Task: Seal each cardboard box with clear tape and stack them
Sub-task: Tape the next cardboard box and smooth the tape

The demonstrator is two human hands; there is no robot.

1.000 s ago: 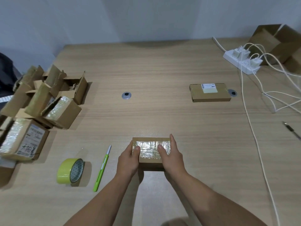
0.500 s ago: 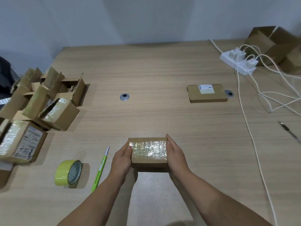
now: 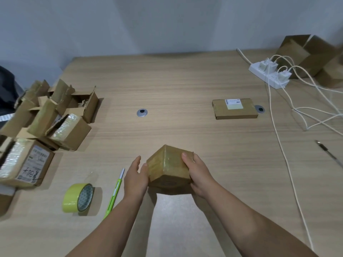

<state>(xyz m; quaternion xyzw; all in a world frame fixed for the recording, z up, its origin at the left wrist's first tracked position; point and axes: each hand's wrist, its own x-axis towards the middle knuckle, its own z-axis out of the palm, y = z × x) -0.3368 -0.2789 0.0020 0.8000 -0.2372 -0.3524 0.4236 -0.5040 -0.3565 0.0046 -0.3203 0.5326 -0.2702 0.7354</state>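
A wooden surface point(image 3: 176, 86) is seen from above, running back to a pale wall. Along its left edge a pile of cardboard boxes point(image 3: 70, 132) is heaped, several with flaps open and some with tape across the top. At the far right corner two large open cartons point(image 3: 311, 54) are stood against each other.

Near the middle of the near edge, a taped box point(image 3: 168, 167) is held tilted, with one corner raised toward the far edge. Whether its underside touches the surface cannot be told. It is gripped on its right side by the right hand point(image 3: 198, 173), whose fingers point(image 3: 185, 158) are clamped over the top and side. The left hand point(image 3: 136, 175) is laid against the box's left face with its fingers point(image 3: 137, 162) straight and slightly apart, only the thumb touching the cardboard.

A flat box point(image 3: 234, 112) with a white label is lying right of centre. A white power strip point(image 3: 267, 76) is set toward the far right corner, and its cables point(image 3: 278, 138) are trailed down the right side. A tape roll point(image 3: 74, 197) is stood on edge toward the near left corner, and a green cutter point(image 3: 114, 195) is lying between it and the left hand. A pen point(image 3: 328, 153) is lying at the right edge.
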